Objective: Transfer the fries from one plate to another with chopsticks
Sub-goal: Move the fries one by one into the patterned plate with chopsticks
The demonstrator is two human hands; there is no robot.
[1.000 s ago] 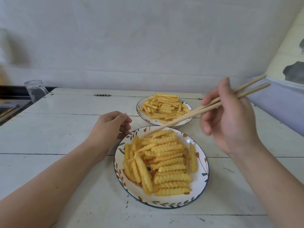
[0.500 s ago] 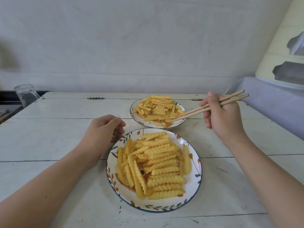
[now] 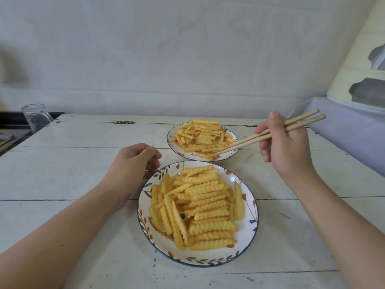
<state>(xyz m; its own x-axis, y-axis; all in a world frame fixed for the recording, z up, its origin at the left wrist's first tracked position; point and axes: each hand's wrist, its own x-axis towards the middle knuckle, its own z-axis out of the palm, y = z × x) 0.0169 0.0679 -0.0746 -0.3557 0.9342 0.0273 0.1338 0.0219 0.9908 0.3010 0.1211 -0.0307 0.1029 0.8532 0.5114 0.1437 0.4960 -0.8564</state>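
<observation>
- My right hand [image 3: 287,149] has its grip curled round the chopsticks [image 3: 268,135], thumb and fingers pinching the pair partway along their length; the butt ends stick out past my hand toward the right edge of the tabletop [image 3: 73,167].
- The chopstick tips lie close together over the near rim of the far plate [image 3: 233,154], down among the fries there. I cannot tell whether a fry is caught between them — the tips blend into the pile.
- The far fries [image 3: 203,137] sit heaped on that plate, which stands toward the back edge of the tabletop, a little right of centre.
- The near plate [image 3: 245,228] (white, with a dark rim and a leaf pattern) stands just in front of the far one, toward the front edge, the two rims close but apart.
- The near fries [image 3: 200,207] are crinkle-cut and piled across most of that plate, many lying roughly side by side.
- My left hand [image 3: 133,165] rests on the tabletop just beside the near plate's back-left rim, fingers loosely curled and holding nothing — whether they touch the rim I cannot tell.
- A clear glass jar [image 3: 36,117] stands beyond the back-left corner of the tabletop.
</observation>
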